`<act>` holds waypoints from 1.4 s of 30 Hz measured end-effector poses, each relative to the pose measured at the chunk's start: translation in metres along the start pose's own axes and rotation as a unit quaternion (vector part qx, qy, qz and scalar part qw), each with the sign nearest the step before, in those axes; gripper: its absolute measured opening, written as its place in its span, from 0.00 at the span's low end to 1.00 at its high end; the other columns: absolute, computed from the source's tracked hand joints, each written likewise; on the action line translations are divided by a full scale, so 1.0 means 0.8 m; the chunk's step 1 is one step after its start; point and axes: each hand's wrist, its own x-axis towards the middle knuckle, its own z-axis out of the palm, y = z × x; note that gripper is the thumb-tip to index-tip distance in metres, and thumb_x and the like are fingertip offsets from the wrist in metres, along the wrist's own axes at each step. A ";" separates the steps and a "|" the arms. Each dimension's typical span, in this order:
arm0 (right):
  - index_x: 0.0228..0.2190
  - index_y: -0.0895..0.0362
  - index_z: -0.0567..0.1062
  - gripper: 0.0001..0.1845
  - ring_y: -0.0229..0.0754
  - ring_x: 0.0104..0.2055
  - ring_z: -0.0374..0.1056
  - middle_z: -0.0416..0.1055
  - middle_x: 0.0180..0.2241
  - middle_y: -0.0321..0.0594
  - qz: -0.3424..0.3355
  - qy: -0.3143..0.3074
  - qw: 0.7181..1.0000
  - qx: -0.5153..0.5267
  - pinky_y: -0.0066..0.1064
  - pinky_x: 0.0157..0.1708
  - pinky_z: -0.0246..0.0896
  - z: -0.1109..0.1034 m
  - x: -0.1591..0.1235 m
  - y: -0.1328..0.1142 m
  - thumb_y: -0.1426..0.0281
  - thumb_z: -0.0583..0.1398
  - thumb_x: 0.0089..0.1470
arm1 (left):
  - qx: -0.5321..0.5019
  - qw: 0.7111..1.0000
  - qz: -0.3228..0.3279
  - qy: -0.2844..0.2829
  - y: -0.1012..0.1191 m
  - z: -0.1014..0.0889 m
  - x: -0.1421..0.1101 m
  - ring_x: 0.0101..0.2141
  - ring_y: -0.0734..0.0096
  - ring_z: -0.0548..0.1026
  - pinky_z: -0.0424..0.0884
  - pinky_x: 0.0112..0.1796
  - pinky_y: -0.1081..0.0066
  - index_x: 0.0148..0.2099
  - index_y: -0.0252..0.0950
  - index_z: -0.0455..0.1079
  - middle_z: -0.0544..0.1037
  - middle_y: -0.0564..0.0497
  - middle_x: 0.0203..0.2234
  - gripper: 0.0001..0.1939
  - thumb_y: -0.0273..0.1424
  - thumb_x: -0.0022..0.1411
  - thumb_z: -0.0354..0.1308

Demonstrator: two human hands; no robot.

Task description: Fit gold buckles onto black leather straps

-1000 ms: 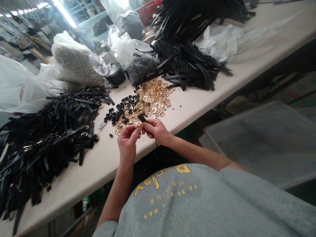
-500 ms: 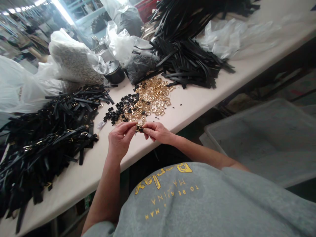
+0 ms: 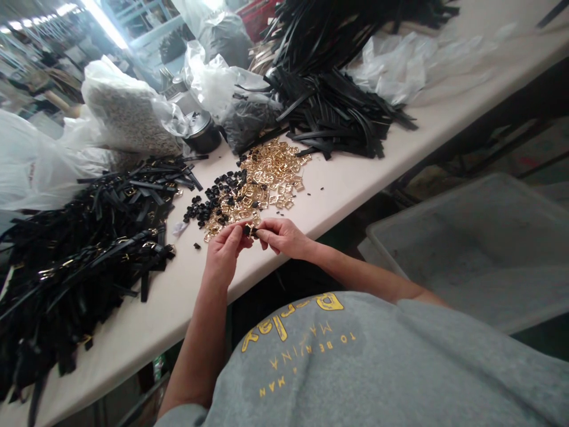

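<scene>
In the head view, both my hands meet near the table's front edge, just below a heap of gold buckles point(image 3: 271, 166). Between them is a gold buckle with a short black strap point(image 3: 249, 230), small and partly covered by fingers. My left hand point(image 3: 225, 249) pinches its left side between thumb and fingers. From the other side, my right hand point(image 3: 283, 238) grips the dark strap end. Small black loops point(image 3: 213, 198) are piled along the left of the buckles. A single black loop point(image 3: 197, 245) lies left of my left hand.
Finished-looking black straps with buckles point(image 3: 102, 237) cover the table's left side. Plain black straps point(image 3: 338, 112) are heaped at the back. Plastic bags point(image 3: 128, 107) and a black tin point(image 3: 203, 131) stand behind. A plastic bin point(image 3: 466, 237) sits below the table's right edge.
My left hand has shifted right, its thumb and fingers now closer over the buckle piece. The lone black loop beside it has come into view. My right hand stays nearly in place.
</scene>
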 end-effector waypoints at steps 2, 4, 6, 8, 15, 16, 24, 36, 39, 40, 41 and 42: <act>0.29 0.58 0.71 0.12 0.28 0.16 0.56 0.67 0.21 0.29 -0.002 0.011 1.000 -0.028 0.22 0.17 0.52 0.000 0.000 -0.002 0.62 0.59 0.59 | -0.002 1.000 0.016 0.005 -0.003 0.006 -0.001 0.25 0.76 0.73 0.72 0.31 0.73 0.43 0.38 0.80 0.80 0.50 0.30 0.18 0.41 0.51 0.71; 0.30 0.58 0.72 0.11 0.28 0.17 0.57 0.67 0.22 0.30 -0.005 0.014 0.999 -0.049 0.22 0.17 0.54 -0.001 -0.002 -0.006 0.64 0.57 0.59 | 0.007 0.999 0.041 0.016 -0.003 0.011 -0.001 0.25 0.76 0.72 0.71 0.31 0.73 0.42 0.38 0.80 0.79 0.52 0.27 0.17 0.37 0.49 0.72; 0.30 0.59 0.72 0.10 0.28 0.19 0.59 0.67 0.24 0.31 -0.004 0.001 0.998 -0.066 0.21 0.19 0.57 -0.005 -0.005 -0.011 0.65 0.57 0.58 | -0.004 0.998 0.051 0.032 -0.003 0.012 0.000 0.24 0.77 0.71 0.70 0.30 0.74 0.40 0.37 0.80 0.78 0.52 0.26 0.16 0.36 0.48 0.73; 0.32 0.59 0.73 0.08 0.29 0.21 0.62 0.69 0.25 0.32 0.006 -0.030 0.996 -0.080 0.22 0.21 0.59 -0.009 -0.009 -0.015 0.67 0.57 0.58 | -0.035 0.998 0.039 0.047 -0.003 0.010 0.002 0.23 0.79 0.70 0.69 0.29 0.75 0.38 0.37 0.80 0.78 0.52 0.26 0.16 0.35 0.46 0.74; 0.30 0.58 0.70 0.07 0.31 0.24 0.62 0.67 0.24 0.30 -0.032 -0.034 0.984 -0.175 0.23 0.28 0.58 -0.009 -0.013 -0.011 0.73 0.53 0.59 | -0.139 0.987 -0.047 0.063 -0.025 0.023 0.000 0.25 0.78 0.73 0.70 0.28 0.76 0.37 0.38 0.78 0.79 0.53 0.28 0.18 0.36 0.42 0.75; 0.29 0.58 0.69 0.08 0.31 0.25 0.62 0.67 0.24 0.30 -0.047 -0.025 0.981 -0.187 0.24 0.30 0.58 -0.007 -0.013 -0.009 0.73 0.53 0.59 | -0.143 0.987 -0.048 0.064 -0.029 0.026 -0.001 0.25 0.78 0.73 0.70 0.28 0.76 0.37 0.37 0.78 0.78 0.54 0.27 0.18 0.36 0.43 0.75; 0.29 0.59 0.71 0.08 0.32 0.26 0.62 0.67 0.24 0.32 -0.076 -0.025 0.966 -0.246 0.24 0.31 0.55 -0.005 -0.009 0.000 0.72 0.56 0.61 | -0.164 0.982 -0.046 0.079 -0.040 0.028 0.003 0.22 0.82 0.69 0.64 0.24 0.81 0.30 0.36 0.70 0.74 0.58 0.24 0.19 0.34 0.40 0.76; 0.21 0.57 0.66 0.24 0.32 0.23 0.56 0.63 0.19 0.32 -0.083 0.055 0.970 -0.220 0.25 0.27 0.50 -0.007 -0.008 0.014 0.56 0.55 0.63 | -0.184 0.980 -0.023 0.071 -0.042 0.032 -0.012 0.26 0.78 0.75 0.72 0.30 0.76 0.35 0.37 0.74 0.79 0.53 0.31 0.20 0.39 0.43 0.76; 0.21 0.58 0.66 0.24 0.31 0.23 0.58 0.64 0.20 0.32 -0.083 0.041 0.971 -0.221 0.25 0.27 0.51 -0.009 -0.006 0.014 0.57 0.54 0.63 | -0.162 0.983 -0.014 0.081 -0.043 0.031 -0.014 0.25 0.77 0.75 0.73 0.31 0.75 0.34 0.37 0.75 0.80 0.53 0.29 0.19 0.37 0.41 0.77; 0.21 0.58 0.67 0.23 0.32 0.24 0.58 0.64 0.20 0.32 -0.084 0.030 0.971 -0.220 0.25 0.27 0.51 -0.009 -0.005 0.014 0.57 0.54 0.63 | -0.157 0.984 -0.012 0.083 -0.043 0.031 -0.013 0.24 0.77 0.75 0.73 0.30 0.75 0.33 0.37 0.75 0.79 0.53 0.27 0.19 0.37 0.41 0.77; 0.22 0.58 0.68 0.23 0.32 0.24 0.59 0.65 0.20 0.32 -0.084 0.017 0.973 -0.214 0.25 0.28 0.52 -0.010 -0.005 0.014 0.58 0.54 0.64 | -0.154 0.984 -0.013 0.085 -0.042 0.030 -0.012 0.23 0.77 0.74 0.73 0.29 0.75 0.32 0.36 0.75 0.79 0.53 0.26 0.18 0.36 0.42 0.76; 0.23 0.58 0.69 0.21 0.32 0.24 0.60 0.65 0.21 0.33 -0.080 0.003 0.976 -0.203 0.25 0.29 0.53 -0.010 -0.005 0.013 0.59 0.54 0.64 | -0.154 0.984 -0.015 0.089 -0.042 0.029 -0.011 0.23 0.78 0.74 0.72 0.29 0.75 0.32 0.35 0.75 0.78 0.53 0.25 0.17 0.36 0.42 0.76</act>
